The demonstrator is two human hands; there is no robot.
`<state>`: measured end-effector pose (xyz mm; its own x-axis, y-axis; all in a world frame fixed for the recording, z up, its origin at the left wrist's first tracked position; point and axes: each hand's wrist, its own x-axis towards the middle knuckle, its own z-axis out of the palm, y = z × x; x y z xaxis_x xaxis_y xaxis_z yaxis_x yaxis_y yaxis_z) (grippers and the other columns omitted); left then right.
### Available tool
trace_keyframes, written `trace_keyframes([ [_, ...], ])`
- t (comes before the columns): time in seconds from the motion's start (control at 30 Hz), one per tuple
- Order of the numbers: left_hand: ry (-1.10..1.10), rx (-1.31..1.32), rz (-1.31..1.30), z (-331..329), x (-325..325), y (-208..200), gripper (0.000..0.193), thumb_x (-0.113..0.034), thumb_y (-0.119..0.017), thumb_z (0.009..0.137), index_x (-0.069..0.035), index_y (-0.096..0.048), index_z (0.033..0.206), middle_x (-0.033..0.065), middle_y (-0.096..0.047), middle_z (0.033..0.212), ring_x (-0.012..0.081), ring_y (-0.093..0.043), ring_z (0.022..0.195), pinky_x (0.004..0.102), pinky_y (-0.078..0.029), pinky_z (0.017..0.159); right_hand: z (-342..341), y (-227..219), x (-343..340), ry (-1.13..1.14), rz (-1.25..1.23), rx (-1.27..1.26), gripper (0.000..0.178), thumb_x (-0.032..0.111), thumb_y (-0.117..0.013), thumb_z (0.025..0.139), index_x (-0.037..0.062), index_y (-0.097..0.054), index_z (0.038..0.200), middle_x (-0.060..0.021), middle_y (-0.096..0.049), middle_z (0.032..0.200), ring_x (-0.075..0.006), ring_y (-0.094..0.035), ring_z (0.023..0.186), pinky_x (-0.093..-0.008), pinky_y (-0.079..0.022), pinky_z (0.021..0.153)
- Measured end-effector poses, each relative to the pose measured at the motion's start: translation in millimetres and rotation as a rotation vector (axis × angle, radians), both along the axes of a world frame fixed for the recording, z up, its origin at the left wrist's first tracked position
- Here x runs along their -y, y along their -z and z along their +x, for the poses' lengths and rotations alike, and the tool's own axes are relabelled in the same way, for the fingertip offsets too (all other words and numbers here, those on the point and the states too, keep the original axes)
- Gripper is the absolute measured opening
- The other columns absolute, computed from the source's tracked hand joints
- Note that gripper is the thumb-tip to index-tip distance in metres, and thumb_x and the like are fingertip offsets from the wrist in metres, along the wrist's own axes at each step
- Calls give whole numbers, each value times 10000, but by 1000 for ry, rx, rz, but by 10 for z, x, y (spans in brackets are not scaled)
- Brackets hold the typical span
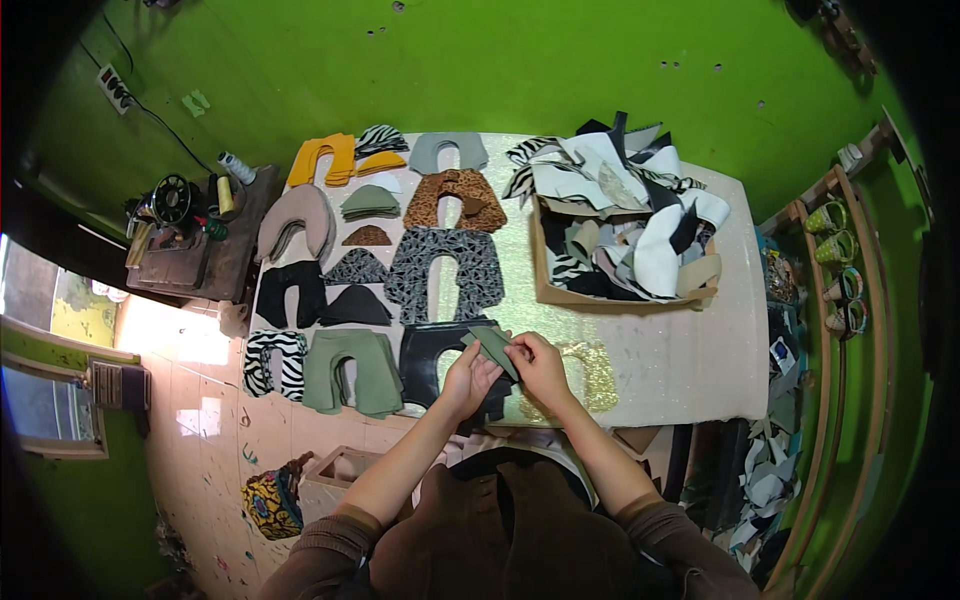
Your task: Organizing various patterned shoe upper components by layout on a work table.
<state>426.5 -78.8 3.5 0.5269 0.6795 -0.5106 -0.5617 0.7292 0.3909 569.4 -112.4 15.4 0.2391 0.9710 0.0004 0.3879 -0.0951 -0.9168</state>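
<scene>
Both my hands hold a narrow olive-green cut piece [493, 350] above the near edge of the table. My left hand [470, 378] grips its left side, palm turned up. With thumb and fingers pinched, my right hand [538, 366] has hold of its right edge. Below them lies a stack of black U-shaped pieces [424, 362], partly covered by my left hand. Beside that, to the left, sits a stack of green U-shaped pieces [352, 370]. Just beyond the black stack are grey-and-black patterned U-shaped pieces [412, 275].
An open cardboard box [600, 294] heaped with offcuts stands at the table's right. More cut stacks, including yellow pieces [320, 160] and leopard-print pieces [425, 200], cover the left half. A sewing machine [175, 205] is at far left, a wooden shoe rack [845, 300] at right.
</scene>
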Motion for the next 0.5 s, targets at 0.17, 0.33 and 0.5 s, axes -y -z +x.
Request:
trace_keyframes([
  [0.17,43,98,13,-436,-192,19,428,-318,-342,963,-42,-389,1286,107,-457,1319,213,-462,1183,331,-328,1014,-318,-20,-179,-65,24,16,144,118,-660,784,1,-601,843,-80,-563,719,-156,-508,603,-270,-413,570],
  [0.33,24,-69,8,-643,-352,-187,421,-331,-348,966,-34,-391,1262,123,-457,1300,236,-449,1195,362,-335,1019,-588,-39,-410,-134,158,216,146,140,-632,799,11,-596,859,-104,-572,769,-234,-565,720,-310,-446,617],
  [0.5,-78,-137,40,-952,-662,-161,338,-279,-405,960,-32,-433,1190,103,-502,1235,218,-485,1141,358,-366,990,-988,-54,-673,-93,0,-21,187,121,-623,840,19,-544,975,-61,-567,797,-134,-559,696,-251,-434,615],
])
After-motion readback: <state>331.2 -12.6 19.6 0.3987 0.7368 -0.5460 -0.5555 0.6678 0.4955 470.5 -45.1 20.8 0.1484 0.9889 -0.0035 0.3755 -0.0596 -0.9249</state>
